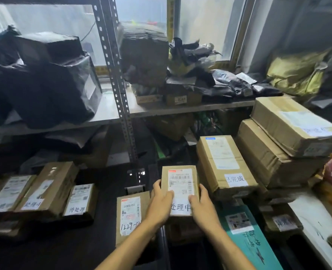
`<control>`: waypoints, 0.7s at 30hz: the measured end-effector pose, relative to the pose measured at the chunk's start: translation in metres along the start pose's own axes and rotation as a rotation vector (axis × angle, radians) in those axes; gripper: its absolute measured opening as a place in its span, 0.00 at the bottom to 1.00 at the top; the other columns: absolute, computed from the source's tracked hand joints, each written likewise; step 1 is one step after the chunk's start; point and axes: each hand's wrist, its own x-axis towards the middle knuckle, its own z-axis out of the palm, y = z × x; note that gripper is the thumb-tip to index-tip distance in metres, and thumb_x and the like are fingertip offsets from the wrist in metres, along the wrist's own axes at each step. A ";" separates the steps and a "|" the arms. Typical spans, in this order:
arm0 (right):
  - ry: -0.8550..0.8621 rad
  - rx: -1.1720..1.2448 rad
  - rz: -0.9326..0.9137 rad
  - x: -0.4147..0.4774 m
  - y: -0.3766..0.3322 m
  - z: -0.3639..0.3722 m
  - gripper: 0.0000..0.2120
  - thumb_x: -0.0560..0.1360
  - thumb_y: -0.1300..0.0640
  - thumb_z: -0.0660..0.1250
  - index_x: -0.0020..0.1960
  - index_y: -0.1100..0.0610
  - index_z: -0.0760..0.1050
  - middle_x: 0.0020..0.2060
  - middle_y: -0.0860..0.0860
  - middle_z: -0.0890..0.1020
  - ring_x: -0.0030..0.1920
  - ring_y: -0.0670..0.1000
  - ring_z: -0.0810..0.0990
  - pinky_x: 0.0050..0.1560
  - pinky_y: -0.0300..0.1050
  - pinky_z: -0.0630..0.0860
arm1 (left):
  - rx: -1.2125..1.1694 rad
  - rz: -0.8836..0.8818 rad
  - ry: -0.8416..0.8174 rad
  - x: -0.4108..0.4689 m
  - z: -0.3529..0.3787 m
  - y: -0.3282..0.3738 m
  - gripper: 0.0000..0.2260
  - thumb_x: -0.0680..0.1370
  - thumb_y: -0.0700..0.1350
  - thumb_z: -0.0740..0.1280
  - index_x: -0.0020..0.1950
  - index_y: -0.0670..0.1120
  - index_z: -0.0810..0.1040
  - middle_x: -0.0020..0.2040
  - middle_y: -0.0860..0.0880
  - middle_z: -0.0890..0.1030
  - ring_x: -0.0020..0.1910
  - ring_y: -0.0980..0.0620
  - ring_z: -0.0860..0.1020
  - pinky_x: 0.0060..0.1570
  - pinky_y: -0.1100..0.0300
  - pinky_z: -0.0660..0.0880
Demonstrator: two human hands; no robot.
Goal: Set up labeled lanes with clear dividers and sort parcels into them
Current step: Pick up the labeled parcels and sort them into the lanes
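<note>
Dim shelves [180, 109]; tan white-labelled parcel [180, 178], perhaps tilted, between left hand [161, 203], right hand [202, 205].

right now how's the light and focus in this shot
Head view: dim, backlit by the window, so the black bags lose detail; the wide lens bows the shelf post; the box held by the left hand and right hand is sharp, its label readable.
</note>
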 end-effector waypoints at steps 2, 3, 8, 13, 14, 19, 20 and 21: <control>-0.014 -0.037 0.010 0.013 -0.006 0.000 0.26 0.81 0.56 0.59 0.78 0.52 0.58 0.68 0.52 0.76 0.64 0.54 0.77 0.64 0.51 0.74 | -0.011 0.000 0.009 0.011 -0.001 0.003 0.23 0.81 0.45 0.59 0.74 0.52 0.55 0.65 0.47 0.73 0.54 0.50 0.79 0.54 0.50 0.79; -0.037 -0.040 0.024 0.019 -0.009 0.000 0.25 0.81 0.57 0.59 0.77 0.51 0.59 0.63 0.50 0.77 0.59 0.51 0.79 0.59 0.48 0.77 | -0.020 -0.006 -0.001 0.016 -0.003 0.004 0.25 0.81 0.45 0.59 0.76 0.52 0.53 0.66 0.47 0.73 0.53 0.51 0.80 0.51 0.52 0.81; -0.078 -0.057 0.056 0.039 -0.021 0.000 0.22 0.82 0.57 0.57 0.75 0.48 0.62 0.62 0.49 0.80 0.58 0.51 0.81 0.62 0.53 0.78 | -0.012 -0.029 -0.093 0.034 -0.011 0.004 0.33 0.81 0.43 0.60 0.79 0.53 0.44 0.71 0.46 0.69 0.62 0.49 0.77 0.60 0.50 0.77; -0.075 -0.128 0.043 0.046 -0.024 0.005 0.21 0.80 0.59 0.58 0.73 0.52 0.64 0.66 0.53 0.78 0.63 0.55 0.78 0.65 0.52 0.74 | -0.002 0.009 -0.095 0.037 -0.013 -0.003 0.31 0.81 0.42 0.60 0.79 0.50 0.47 0.75 0.47 0.65 0.70 0.51 0.69 0.70 0.52 0.69; -0.069 -0.137 0.033 0.045 -0.025 0.004 0.21 0.80 0.59 0.59 0.72 0.52 0.64 0.66 0.52 0.78 0.62 0.54 0.78 0.64 0.50 0.74 | 0.004 0.016 -0.097 0.038 -0.013 -0.004 0.31 0.81 0.42 0.60 0.79 0.50 0.48 0.75 0.48 0.65 0.69 0.52 0.69 0.69 0.53 0.69; -0.009 -0.199 -0.056 0.038 -0.034 0.005 0.25 0.79 0.57 0.63 0.75 0.51 0.63 0.69 0.53 0.74 0.66 0.53 0.75 0.67 0.53 0.73 | 0.064 0.059 -0.092 0.042 -0.019 -0.003 0.29 0.81 0.43 0.60 0.79 0.52 0.51 0.75 0.49 0.62 0.66 0.54 0.70 0.56 0.66 0.74; 0.009 -0.216 -0.082 0.036 -0.038 0.005 0.27 0.79 0.56 0.63 0.77 0.51 0.61 0.71 0.52 0.72 0.68 0.53 0.73 0.68 0.53 0.71 | 0.077 0.076 -0.086 0.042 -0.021 -0.002 0.28 0.81 0.43 0.60 0.78 0.52 0.52 0.75 0.50 0.62 0.66 0.55 0.69 0.55 0.68 0.72; 0.024 -0.233 -0.110 0.034 -0.042 0.005 0.28 0.79 0.55 0.64 0.77 0.50 0.60 0.72 0.52 0.70 0.70 0.53 0.72 0.70 0.53 0.71 | 0.088 0.093 -0.078 0.043 -0.024 -0.001 0.27 0.81 0.44 0.60 0.78 0.53 0.53 0.75 0.50 0.62 0.67 0.55 0.68 0.58 0.66 0.70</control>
